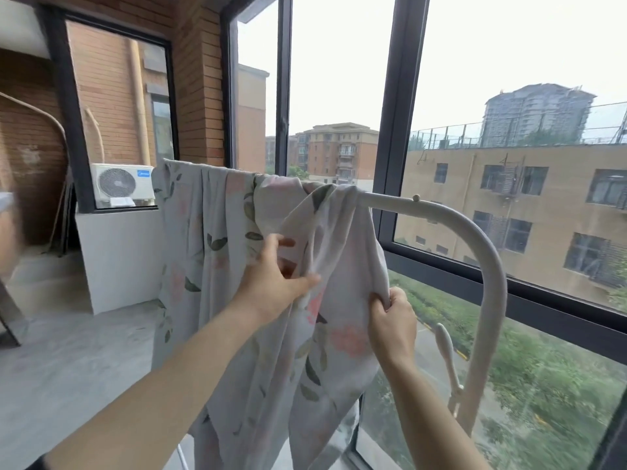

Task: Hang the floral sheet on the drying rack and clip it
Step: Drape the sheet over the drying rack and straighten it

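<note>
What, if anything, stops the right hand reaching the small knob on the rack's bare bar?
Likely nothing: the knob sits above the right hand with open air between. That hand grips the floral sheet, though, and would need to let go first.

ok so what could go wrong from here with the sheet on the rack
1. The floral sheet is bunched near the right end of the bar, where the drying rack curves down. It could slide off along that bend.
2. No clip shows on it yet, so a hard tug by the right hand gripping its edge, or by the left hand holding a fold, might drag it off the bar.
</note>
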### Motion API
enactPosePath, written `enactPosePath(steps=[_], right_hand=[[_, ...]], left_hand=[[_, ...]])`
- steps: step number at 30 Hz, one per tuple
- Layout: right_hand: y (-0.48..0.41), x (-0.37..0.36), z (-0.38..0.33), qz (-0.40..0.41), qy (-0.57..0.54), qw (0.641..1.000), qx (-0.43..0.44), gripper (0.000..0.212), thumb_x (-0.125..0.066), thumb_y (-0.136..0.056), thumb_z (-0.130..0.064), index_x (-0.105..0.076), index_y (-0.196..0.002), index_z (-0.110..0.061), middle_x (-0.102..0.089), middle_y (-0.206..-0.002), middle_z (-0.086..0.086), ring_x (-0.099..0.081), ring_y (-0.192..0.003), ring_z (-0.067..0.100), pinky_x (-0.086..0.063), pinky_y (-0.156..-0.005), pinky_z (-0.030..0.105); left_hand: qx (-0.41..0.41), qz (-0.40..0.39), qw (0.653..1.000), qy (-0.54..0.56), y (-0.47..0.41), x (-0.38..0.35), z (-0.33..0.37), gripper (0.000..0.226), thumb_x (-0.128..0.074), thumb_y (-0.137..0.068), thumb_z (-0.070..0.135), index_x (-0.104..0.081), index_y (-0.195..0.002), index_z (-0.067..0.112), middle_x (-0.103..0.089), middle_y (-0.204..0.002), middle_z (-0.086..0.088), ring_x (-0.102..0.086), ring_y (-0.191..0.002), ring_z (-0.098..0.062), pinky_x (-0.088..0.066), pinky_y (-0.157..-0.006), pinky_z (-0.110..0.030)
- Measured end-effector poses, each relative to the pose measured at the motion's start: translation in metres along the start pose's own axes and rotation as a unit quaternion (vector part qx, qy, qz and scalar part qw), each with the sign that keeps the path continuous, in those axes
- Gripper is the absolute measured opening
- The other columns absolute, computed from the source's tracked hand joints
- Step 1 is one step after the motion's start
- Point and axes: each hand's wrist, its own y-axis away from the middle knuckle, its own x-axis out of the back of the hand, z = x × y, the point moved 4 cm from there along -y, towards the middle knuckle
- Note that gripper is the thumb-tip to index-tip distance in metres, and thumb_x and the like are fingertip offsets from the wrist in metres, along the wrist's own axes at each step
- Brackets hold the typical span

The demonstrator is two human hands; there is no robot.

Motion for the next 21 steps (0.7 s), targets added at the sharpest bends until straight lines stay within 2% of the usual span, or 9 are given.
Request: enactPosePath(steps=[3,6,8,11,13,16,18,20,21], right_hand=[[0.003,0.004,0.002,0.001,0.002,1.000,0.005,0.012,-0.045,-0.095,-0.011,-0.050,-0.087,-0.003,-0.056,-0.074,0.007,-0.049,-0.063,0.014,-0.032,-0.053,0.033],[0.008,0.003,0.012,0.002,0.021,1.000,-0.002,0.011,-0.045,-0.094,-0.010,-0.047,-0.085,-0.004,-0.054,-0.073,0.006,-0.048,-0.064,0.021,-0.030,-0.056,0.035],[0.012,-0.001,0.025,-0.007,0.034,0.999,-0.028,0.011,-0.045,-0.094,-0.010,-0.048,-0.086,-0.004,-0.052,-0.072,0.004,-0.048,-0.067,0.025,-0.031,-0.059,0.033],[0.024,-0.009,0.043,-0.040,0.065,0.994,-0.072,0.011,-0.044,-0.095,-0.010,-0.048,-0.086,-0.006,-0.048,-0.072,0.001,-0.045,-0.063,0.019,-0.030,-0.054,0.033],[0.030,-0.013,0.047,-0.074,0.081,0.990,-0.090,0.011,-0.044,-0.094,-0.010,-0.048,-0.086,-0.006,-0.049,-0.074,0.003,-0.046,-0.065,0.021,-0.031,-0.054,0.034],[0.032,-0.014,0.037,-0.111,0.029,0.988,-0.104,0.011,-0.048,-0.092,-0.016,-0.048,-0.097,-0.006,-0.055,-0.087,0.008,-0.053,-0.072,0.021,-0.041,-0.059,0.034],[0.029,-0.008,0.019,-0.107,-0.044,0.991,-0.069,0.023,-0.056,-0.090,-0.022,-0.045,-0.109,-0.014,-0.059,-0.101,0.007,-0.056,-0.082,0.013,-0.049,-0.072,0.036],[0.019,0.000,-0.006,-0.094,-0.090,0.991,-0.002,0.046,-0.064,-0.088,-0.026,-0.043,-0.127,-0.016,-0.057,-0.116,-0.002,-0.056,-0.102,0.010,-0.049,-0.090,0.035],[0.011,0.003,-0.017,-0.089,-0.093,0.991,0.034,0.052,-0.066,-0.087,-0.027,-0.044,-0.132,-0.016,-0.057,-0.119,-0.007,-0.055,-0.106,0.008,-0.047,-0.092,0.031]], left_hand=[[0.020,-0.039,0.998,-0.050,0.015,-0.014,-0.040,0.026,-0.073,-0.080,0.034,-0.060,-0.091,0.014,-0.055,-0.067,0.007,-0.053,-0.062,-0.012,-0.039,-0.056,-0.021],[-0.018,0.008,0.999,-0.026,0.025,-0.009,-0.052,0.036,-0.065,-0.088,0.029,-0.051,-0.070,0.001,-0.039,-0.054,0.005,-0.035,-0.049,-0.008,-0.028,-0.050,-0.023],[-0.063,0.058,0.996,0.017,0.026,0.005,-0.033,0.034,-0.061,-0.092,0.025,-0.049,-0.070,0.002,-0.037,-0.054,0.001,-0.034,-0.049,-0.009,-0.028,-0.048,-0.024],[-0.118,0.107,0.986,0.053,0.019,0.021,0.006,0.018,-0.057,-0.094,0.025,-0.061,-0.084,0.012,-0.051,-0.061,-0.004,-0.043,-0.055,-0.007,-0.037,-0.052,-0.021],[-0.139,0.106,0.984,0.037,0.013,0.020,0.022,0.016,-0.056,-0.095,0.024,-0.061,-0.085,0.013,-0.049,-0.061,0.004,-0.042,-0.055,-0.002,-0.036,-0.051,-0.013],[-0.134,0.082,0.987,0.027,0.009,0.009,0.019,0.021,-0.055,-0.095,0.023,-0.057,-0.081,0.008,-0.046,-0.060,-0.001,-0.040,-0.056,-0.005,-0.035,-0.053,-0.018],[-0.119,0.075,0.989,0.032,0.008,0.003,0.010,0.023,-0.056,-0.095,0.024,-0.057,-0.082,0.005,-0.054,-0.068,-0.015,-0.046,-0.061,-0.015,-0.040,-0.057,-0.026],[-0.115,0.071,0.990,0.043,0.007,0.000,0.005,0.024,-0.056,-0.095,0.026,-0.058,-0.083,0.005,-0.058,-0.075,-0.021,-0.053,-0.067,-0.028,-0.046,-0.062,-0.037],[-0.114,0.066,0.990,0.049,0.007,-0.002,0.004,0.023,-0.056,-0.095,0.027,-0.059,-0.084,0.006,-0.060,-0.077,-0.020,-0.056,-0.072,-0.032,-0.048,-0.065,-0.041]])
